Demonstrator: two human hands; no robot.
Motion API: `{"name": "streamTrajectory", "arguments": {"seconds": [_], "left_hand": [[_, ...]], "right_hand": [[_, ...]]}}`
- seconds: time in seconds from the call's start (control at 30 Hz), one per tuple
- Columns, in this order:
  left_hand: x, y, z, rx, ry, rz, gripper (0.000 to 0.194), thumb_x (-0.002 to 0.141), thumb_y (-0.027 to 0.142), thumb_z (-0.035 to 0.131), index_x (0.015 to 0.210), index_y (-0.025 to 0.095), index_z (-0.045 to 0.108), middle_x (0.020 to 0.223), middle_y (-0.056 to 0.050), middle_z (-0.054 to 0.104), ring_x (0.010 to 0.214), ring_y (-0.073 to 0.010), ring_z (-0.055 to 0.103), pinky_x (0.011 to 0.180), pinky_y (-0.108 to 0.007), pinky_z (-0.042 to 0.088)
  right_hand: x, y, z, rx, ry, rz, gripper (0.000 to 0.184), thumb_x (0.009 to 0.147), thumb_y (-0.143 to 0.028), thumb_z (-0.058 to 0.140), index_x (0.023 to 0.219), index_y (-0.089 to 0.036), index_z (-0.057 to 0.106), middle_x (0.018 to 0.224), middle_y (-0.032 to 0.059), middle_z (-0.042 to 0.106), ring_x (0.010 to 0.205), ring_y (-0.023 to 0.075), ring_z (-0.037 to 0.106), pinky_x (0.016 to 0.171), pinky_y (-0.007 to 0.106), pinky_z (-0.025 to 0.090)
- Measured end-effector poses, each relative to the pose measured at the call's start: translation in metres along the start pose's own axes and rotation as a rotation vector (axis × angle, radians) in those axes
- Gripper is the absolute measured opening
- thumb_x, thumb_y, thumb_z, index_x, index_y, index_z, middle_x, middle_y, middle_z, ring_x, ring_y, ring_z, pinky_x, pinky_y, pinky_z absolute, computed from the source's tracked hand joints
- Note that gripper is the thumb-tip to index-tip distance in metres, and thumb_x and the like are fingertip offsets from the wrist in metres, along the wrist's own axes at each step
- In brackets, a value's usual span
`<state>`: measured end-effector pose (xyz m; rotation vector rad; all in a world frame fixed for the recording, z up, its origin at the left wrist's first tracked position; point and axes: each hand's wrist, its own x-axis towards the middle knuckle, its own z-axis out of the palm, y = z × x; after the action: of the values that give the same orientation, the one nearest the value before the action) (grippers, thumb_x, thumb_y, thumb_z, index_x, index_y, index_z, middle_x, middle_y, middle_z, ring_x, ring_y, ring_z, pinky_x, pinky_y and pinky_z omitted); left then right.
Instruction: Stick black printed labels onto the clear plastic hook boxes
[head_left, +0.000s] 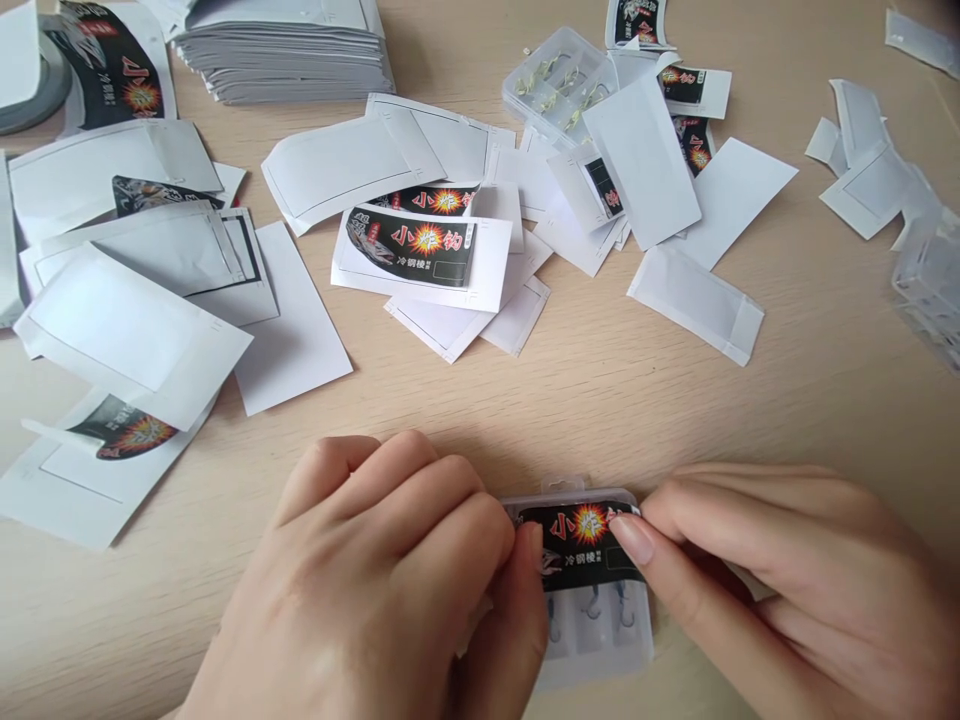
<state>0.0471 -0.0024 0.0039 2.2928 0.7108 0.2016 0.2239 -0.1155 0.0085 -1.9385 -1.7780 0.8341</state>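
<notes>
At the table's near edge, the left hand and right hand pinch opposite ends of a black label between thumbs and forefingers, over a clear compartment box of fish hooks. Beyond them lie loose backing papers, with a paper stack by the far edge, left of centre.

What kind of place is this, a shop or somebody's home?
Probably a tabletop packing spot, home or workshop unclear: a thick paper stack, loose labels and a clear box of hooks.
</notes>
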Motion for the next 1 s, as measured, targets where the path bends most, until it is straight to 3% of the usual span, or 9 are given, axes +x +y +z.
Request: {"name": "streamTrajectory", "arguments": {"seconds": [0.2,0.37,1.0], "left_hand": [[-0.0022,-0.0080,0.0031,-0.025,0.026,0.124,0.026,0.085,0.012,0.052,0.060,0.018,0.048,0.058,0.003,0.048,0.057,-0.0109,0.041,0.061,-0.032,0.029],[-0.0017,-0.0104,0.0040,-0.050,0.087,0.115,0.029,0.085,0.013,0.054,0.057,0.017,0.048,0.058,0.004,0.049,0.057,-0.0104,0.040,0.064,-0.032,0.029],[0.0012,-0.0086,0.0033,0.029,0.078,0.142,0.030,0.084,0.014,0.056,0.057,0.017,0.044,0.057,0.004,0.047,0.057,-0.0107,0.040,0.061,-0.032,0.027]], "right_hand": [[-0.0002,0.0010,0.0004,-0.002,-0.002,0.002,0.034,0.089,-0.019,0.050,0.057,-0.018,0.040,0.049,-0.0033,0.043,0.043,0.0061,0.039,0.044,0.024,0.030],[0.0006,-0.0012,0.0005,-0.039,0.028,-0.005,0.035,0.089,-0.016,0.049,0.055,-0.017,0.039,0.048,-0.0037,0.041,0.043,0.0054,0.039,0.043,0.023,0.029],[0.0031,-0.0034,0.0011,-0.057,0.063,-0.015,0.036,0.087,-0.017,0.050,0.054,-0.017,0.037,0.047,-0.0037,0.040,0.042,0.0048,0.037,0.043,0.022,0.027]]}}
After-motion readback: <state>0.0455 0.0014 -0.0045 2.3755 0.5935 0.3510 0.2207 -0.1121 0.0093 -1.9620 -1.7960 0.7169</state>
